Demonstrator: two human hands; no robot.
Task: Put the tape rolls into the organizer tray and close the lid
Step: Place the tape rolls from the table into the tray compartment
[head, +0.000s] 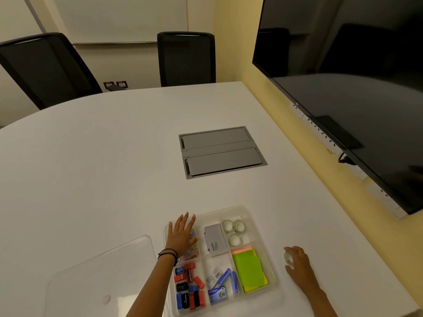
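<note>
Nearest the camera, a clear organizer tray (pixel 270 266) sits on the white surface (pixel 114 179), its compartments holding red, black and blue sharpeners (pixel 190 287), staple boxes (pixel 219 284) and green and yellow sticky notes (pixel 249 268). To its left the clear lid (pixel 103 271) lies flat on the surface, off the tray. On the tray's right, the right hand (pixel 297 264) rests on the surface, its fingers curled around a tape roll (pixel 288 257) that lies outside the tray. The left hand (pixel 182 234), with dark bands at the wrist, is spread flat with fingers extended over the tray's far-left compartment, above coloured paper clips (pixel 192 248); it grips nothing. Beside it lies a grey box (pixel 215 240), and in the far-right compartment three tape rolls (pixel 233 229) sit close together. Farther out, a grey cable hatch (pixel 220 152) is set into the surface. Two black chairs (pixel 186 58) stand at the far edge, and a dark screen (pixel 343 76) hangs on the right wall.
</note>
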